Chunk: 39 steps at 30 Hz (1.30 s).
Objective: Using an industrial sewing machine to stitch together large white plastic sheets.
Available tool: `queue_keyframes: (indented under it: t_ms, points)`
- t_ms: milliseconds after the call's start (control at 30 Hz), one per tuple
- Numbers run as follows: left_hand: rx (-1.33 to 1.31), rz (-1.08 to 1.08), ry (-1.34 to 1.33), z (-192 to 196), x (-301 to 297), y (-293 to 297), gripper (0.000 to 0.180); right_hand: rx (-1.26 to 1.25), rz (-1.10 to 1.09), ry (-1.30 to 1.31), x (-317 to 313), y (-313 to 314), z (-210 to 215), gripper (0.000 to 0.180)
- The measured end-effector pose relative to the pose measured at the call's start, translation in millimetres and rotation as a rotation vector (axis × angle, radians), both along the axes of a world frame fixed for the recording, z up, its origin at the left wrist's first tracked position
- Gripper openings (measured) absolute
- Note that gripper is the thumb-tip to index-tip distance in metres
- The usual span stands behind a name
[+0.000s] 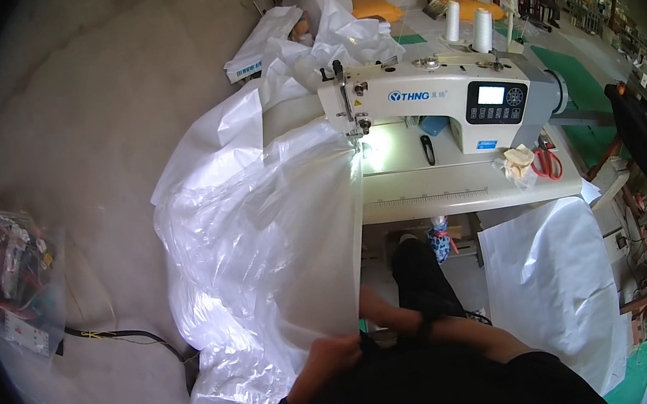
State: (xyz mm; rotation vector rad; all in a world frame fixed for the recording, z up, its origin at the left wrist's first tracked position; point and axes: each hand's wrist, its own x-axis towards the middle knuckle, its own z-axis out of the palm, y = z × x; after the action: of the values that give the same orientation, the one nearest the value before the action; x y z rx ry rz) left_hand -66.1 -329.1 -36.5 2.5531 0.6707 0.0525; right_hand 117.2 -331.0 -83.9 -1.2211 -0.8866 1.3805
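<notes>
Although its edges run partly out of sight, the white sheet (306, 228) lies with its far corner at the needle area of the sewing machine (423, 99), its right edge drawn fairly straight toward the person, and its bulk heaped in glossy folds to the left. In my judgement it is a thin, plastic-like material: light for its area, limp rather than stiff, slippery on the shiny face, and liable to crease or tear if jerked. The straight right edge appears the sounder place to take hold, pinched flat; the loose folds would slide and drag.

The left hand (332, 358) is curled and appears clamped on the near end of that edge. The right hand (381, 309) is beside the edge, farther up; its fingertips are obscured, and whether they grip cannot be told.

On the machine bed are black thread snips (428, 150) and, farther right, red-handled scissors (548, 166). Two thread cones (483, 30) stand behind the machine. A second white panel (552, 280) hangs below the bed at right.
</notes>
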Motion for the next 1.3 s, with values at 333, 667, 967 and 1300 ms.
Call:
queue_keyframes:
  t_ms: [333,667,967,1300]
  points:
    - [0.208,0.152,-0.342,14.7,55.2,35.7,0.010,0.057,-0.392,-0.240,33.1,4.1,-43.6,0.023]
    - [0.710,0.414,-0.351,-14.8,103.7,136.1,0.021,-0.154,-0.149,-0.027,23.6,-21.5,-23.7,0.026]
    - [0.659,0.204,-0.118,13.4,134.2,134.0,0.009,0.056,-0.426,-0.937,51.7,26.3,12.8,0.041]
    - [0.030,0.308,-0.247,12.9,147.4,111.5,0.016,0.182,-0.559,-0.185,67.5,38.0,-10.1,0.020]
